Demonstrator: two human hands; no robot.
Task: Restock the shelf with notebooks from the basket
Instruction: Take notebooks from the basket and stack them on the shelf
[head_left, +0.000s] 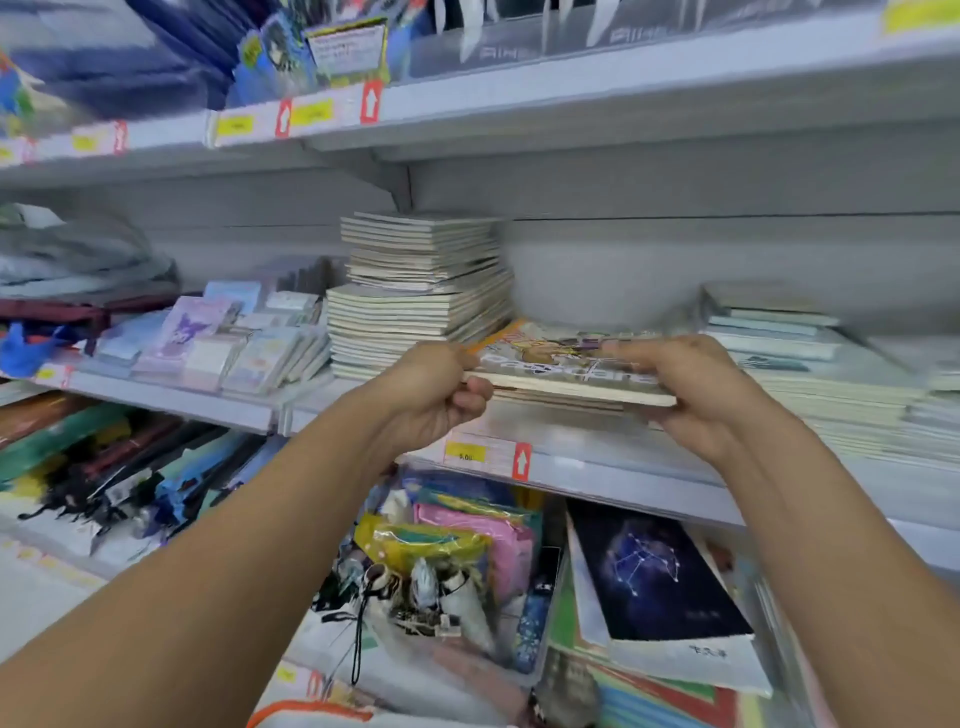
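I hold a small stack of notebooks (561, 364) with a colourful cartoon cover over the front of the middle shelf (597, 462). My left hand (436, 395) grips the stack's left edge and my right hand (691, 389) grips its right edge. The stack lies flat and seems to rest on or just above the shelf board. A tall pile of cream-edged notebooks (415, 296) stands right behind and to the left of it. The basket is not clearly in view; only an orange rim (311, 712) shows at the bottom edge.
Flat stacks of pale notebooks (810, 374) lie to the right. Small sticker packs (218, 343) fill the shelf's left part. Below, a dark constellation notebook (660, 577) and pouches (457, 551) sit on the lower shelf. The upper shelf (571, 93) hangs overhead.
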